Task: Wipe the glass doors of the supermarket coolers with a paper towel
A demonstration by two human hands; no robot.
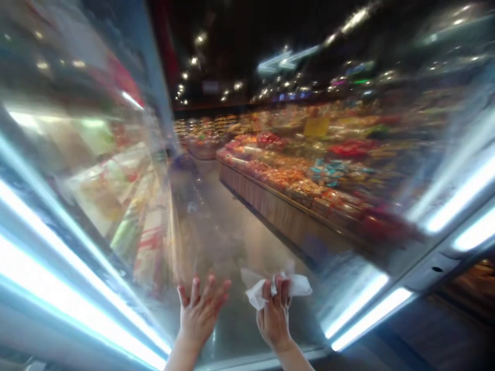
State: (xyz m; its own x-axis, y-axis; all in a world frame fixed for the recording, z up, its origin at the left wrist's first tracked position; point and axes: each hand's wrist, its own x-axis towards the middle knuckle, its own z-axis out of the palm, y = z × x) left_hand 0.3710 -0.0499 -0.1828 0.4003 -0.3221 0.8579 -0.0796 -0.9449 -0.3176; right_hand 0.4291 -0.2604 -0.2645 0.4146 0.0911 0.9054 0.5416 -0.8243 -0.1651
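Note:
My left hand (pixel 199 314) has its fingers spread, with the palm facing a glass pane (pixel 228 330); its fingertips seem to touch the glass. Beside it, my right hand (pixel 274 320) presses a crumpled white tissue (pixel 301 285) to the same pane. The tissue sticks out on both sides of the fingers. A faint reflection of hand and tissue shows in the glass just above. Both forearms come up from the lower edge of the view.
Bright light strips (pixel 54 288) run along the left side, others (pixel 371 319) along the right frame. Beyond the glass, a long display counter (pixel 270 198) heaped with packaged goods borders an aisle floor (pixel 204 206). Blurred shelves of goods (pixel 127 206) appear at left.

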